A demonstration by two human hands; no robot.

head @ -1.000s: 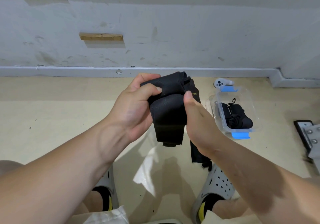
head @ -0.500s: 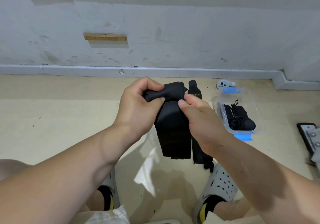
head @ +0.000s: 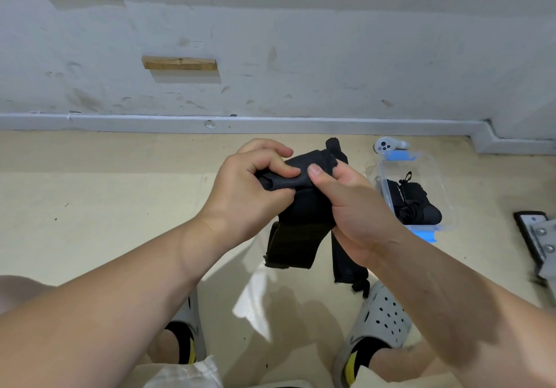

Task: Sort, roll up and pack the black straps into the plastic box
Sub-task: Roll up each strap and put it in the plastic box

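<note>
A wide black strap hangs in front of me, its top end rolled into a tight tube. My left hand grips the left end of that roll between thumb and fingers. My right hand pinches the right end, thumb on top. The strap's loose tail hangs down to a frayed edge. A second, narrower black strap lies on the floor behind my right hand, partly hidden. The clear plastic box with blue clips sits open to the right, holding several rolled black straps.
A white controller lies on the floor beyond the box, near the wall's skirting. A black and metal bracket sits at the right edge. My feet in grey clogs stand below the strap on the beige floor.
Both hands came closer together and lower, and the strap's top went from a loose bunch to a tighter roll. The hanging tail has become shorter.
</note>
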